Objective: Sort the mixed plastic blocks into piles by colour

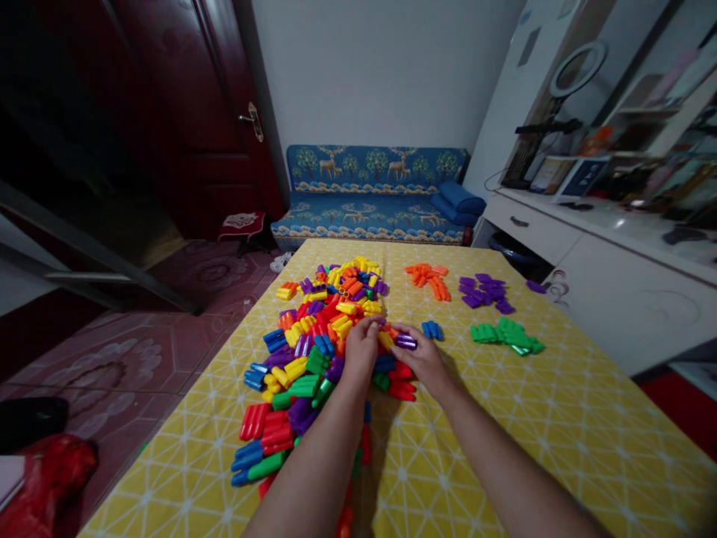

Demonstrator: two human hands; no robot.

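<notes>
The left hand (363,345) is at the right edge of the heap, its fingers curled nearly closed; whether they grip a piece is hidden. Just beside it, the right hand (424,360) is partly closed, fingers bent around a shiny purple piece (406,341). A yellow piece (385,340) sits between the two hands; which one carries its weight cannot be told.

The pieces look like light, hollow, hard plastic: stiff, unlikely to crush, and perhaps a little slippery where the surface is glossy. Each seems to be a short row of rounded tubes joined side by side, so a thumb and finger pinch across the flat faces should hold well, and the grooves would help against sliding. Pinching a single rounded end would probably let a piece roll or twist.

Around the left hand and forearm spreads the heap of mixed pieces (305,386), in red, yellow, blue, green, purple and orange, lying at all angles. Beyond the right hand are a few blue pieces (432,330), then green pieces (507,335), purple pieces (485,291) and orange pieces (429,279), in separate loose clusters. Beneath everything, the counter (482,448) wears a yellow cloth with white crossing lines, smooth and matte.
</notes>
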